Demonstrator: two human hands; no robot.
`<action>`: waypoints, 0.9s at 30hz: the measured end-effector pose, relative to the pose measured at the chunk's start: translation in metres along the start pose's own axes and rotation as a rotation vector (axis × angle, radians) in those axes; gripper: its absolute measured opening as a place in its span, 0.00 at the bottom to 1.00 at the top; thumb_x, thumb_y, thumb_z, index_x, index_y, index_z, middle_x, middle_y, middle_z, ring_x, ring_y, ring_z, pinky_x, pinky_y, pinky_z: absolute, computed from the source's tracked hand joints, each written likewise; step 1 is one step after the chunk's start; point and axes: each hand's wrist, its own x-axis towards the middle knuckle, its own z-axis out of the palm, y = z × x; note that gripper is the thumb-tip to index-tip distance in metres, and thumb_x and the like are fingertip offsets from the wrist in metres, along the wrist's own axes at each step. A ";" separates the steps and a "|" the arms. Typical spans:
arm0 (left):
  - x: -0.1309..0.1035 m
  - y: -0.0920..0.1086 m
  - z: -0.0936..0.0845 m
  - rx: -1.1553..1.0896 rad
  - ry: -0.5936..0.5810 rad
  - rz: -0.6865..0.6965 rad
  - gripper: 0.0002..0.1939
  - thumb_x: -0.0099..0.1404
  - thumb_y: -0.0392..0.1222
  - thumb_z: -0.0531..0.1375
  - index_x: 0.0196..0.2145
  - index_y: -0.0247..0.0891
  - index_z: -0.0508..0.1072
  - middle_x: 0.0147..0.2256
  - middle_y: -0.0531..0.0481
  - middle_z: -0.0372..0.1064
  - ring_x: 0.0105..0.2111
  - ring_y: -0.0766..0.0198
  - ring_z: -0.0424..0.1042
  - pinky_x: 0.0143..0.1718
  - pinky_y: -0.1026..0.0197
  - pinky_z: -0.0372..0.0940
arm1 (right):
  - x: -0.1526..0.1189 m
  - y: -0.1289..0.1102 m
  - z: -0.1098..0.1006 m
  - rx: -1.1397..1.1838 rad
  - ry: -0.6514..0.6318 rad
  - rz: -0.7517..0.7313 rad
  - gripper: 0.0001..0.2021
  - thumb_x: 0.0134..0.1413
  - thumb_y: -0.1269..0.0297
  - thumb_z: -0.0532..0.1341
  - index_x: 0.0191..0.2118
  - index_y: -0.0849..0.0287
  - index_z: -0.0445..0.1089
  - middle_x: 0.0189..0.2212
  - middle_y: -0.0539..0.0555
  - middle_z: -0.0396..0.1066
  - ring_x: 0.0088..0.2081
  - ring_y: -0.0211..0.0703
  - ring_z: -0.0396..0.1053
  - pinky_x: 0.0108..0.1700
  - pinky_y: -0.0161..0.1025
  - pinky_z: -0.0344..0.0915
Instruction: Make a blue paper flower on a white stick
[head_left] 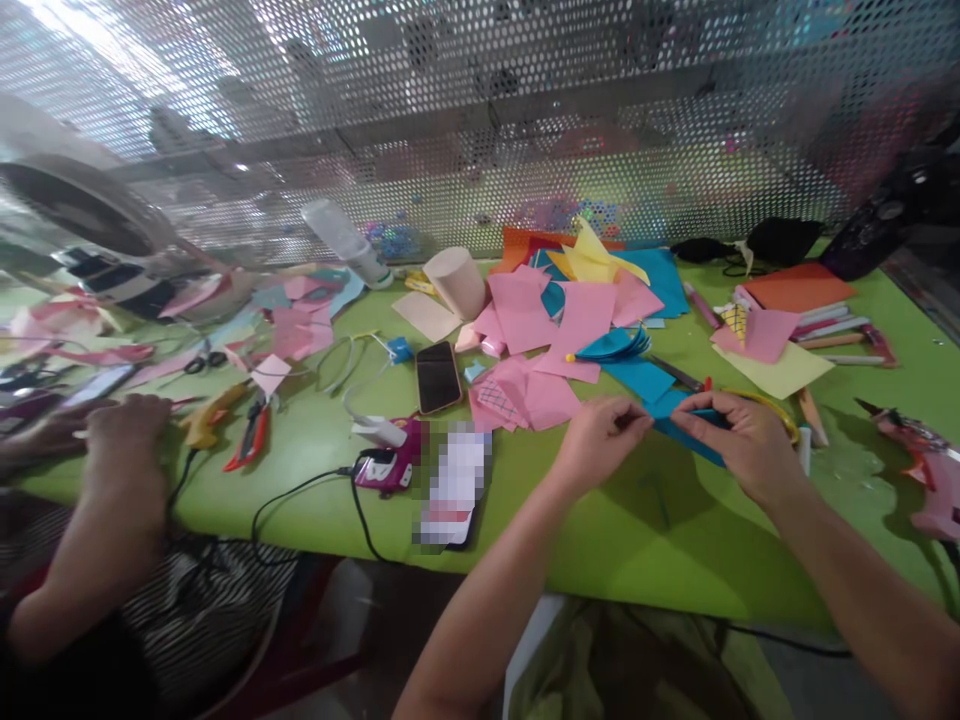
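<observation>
Green covered the messy worktop (315, 470). Near its front edge, the left hand (600, 435) and right hand (739, 440) both pinched a blue paper piece (675, 425), probably half folded. Loose pink sheets (555, 330) lay unused behind it.

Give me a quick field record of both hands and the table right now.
left hand: pinching the blue paper
right hand: grip closed on the same blue paper
surface: green table
near the hands: pink paper sheets, dark phone
far left: another person's hand
</observation>
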 end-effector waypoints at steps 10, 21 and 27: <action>0.001 -0.002 0.000 -0.087 0.024 -0.009 0.08 0.72 0.42 0.65 0.35 0.38 0.80 0.34 0.48 0.81 0.34 0.61 0.75 0.36 0.60 0.66 | 0.001 -0.001 -0.001 0.011 0.078 -0.019 0.19 0.51 0.40 0.74 0.31 0.52 0.82 0.27 0.53 0.77 0.30 0.46 0.70 0.33 0.42 0.68; 0.002 -0.003 0.000 -0.066 0.045 0.006 0.14 0.77 0.46 0.61 0.34 0.39 0.79 0.34 0.48 0.80 0.38 0.58 0.77 0.42 0.58 0.69 | 0.001 0.003 -0.003 -0.007 0.112 -0.028 0.17 0.51 0.44 0.74 0.32 0.52 0.82 0.28 0.52 0.77 0.31 0.47 0.70 0.34 0.42 0.67; 0.001 -0.003 0.002 -0.020 0.081 0.024 0.08 0.71 0.39 0.66 0.32 0.39 0.77 0.34 0.48 0.81 0.37 0.59 0.76 0.43 0.57 0.69 | 0.001 0.003 -0.001 0.015 0.078 -0.025 0.19 0.50 0.41 0.74 0.32 0.53 0.82 0.27 0.52 0.77 0.29 0.45 0.68 0.30 0.40 0.65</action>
